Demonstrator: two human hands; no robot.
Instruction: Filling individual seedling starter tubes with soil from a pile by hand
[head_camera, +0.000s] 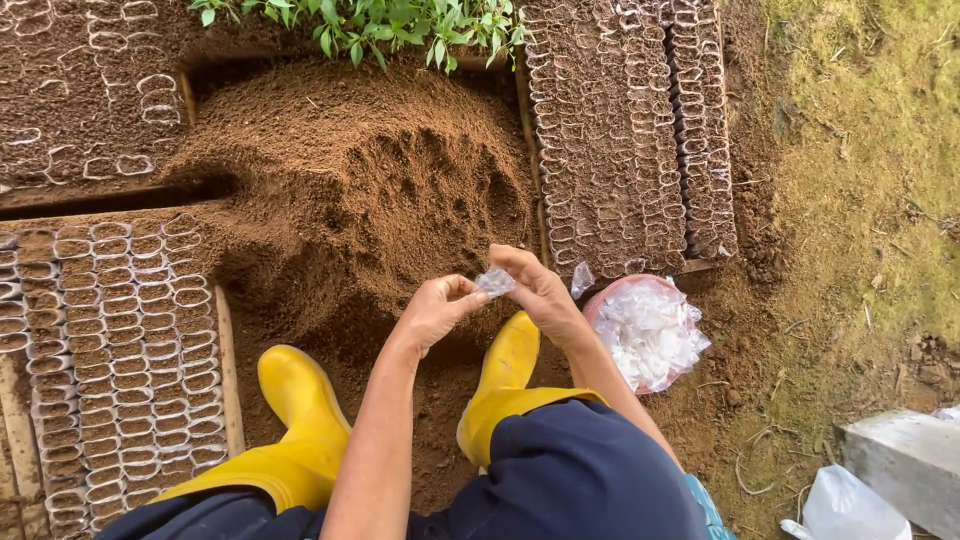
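**Small clear bag held between both hands above the soil heap**

The small clear plastic bag (494, 282) is held between the two hands, just above the near edge of the loose brown soil heap (370, 180). It is pinched from the left by the fingers of the left hand (437, 308), forearm raised steeply from below, wrist bent inward. It is gripped from the right by the right hand (540, 290), fingers curled over its top. The film is seen crumpled, thin and translucent.

The soil is noted as fine, crumbly and mounded, with a scooped hollow. Two glossy yellow rubber boots (300, 430) are planted at its foot. Beside the right wrist a pink-rimmed bundle of clear bags (650, 335) is set on the ground. Rows of small soil-filled bags (130, 350) are packed at left and upper right. Green seedlings (370, 25) are seen at the top.
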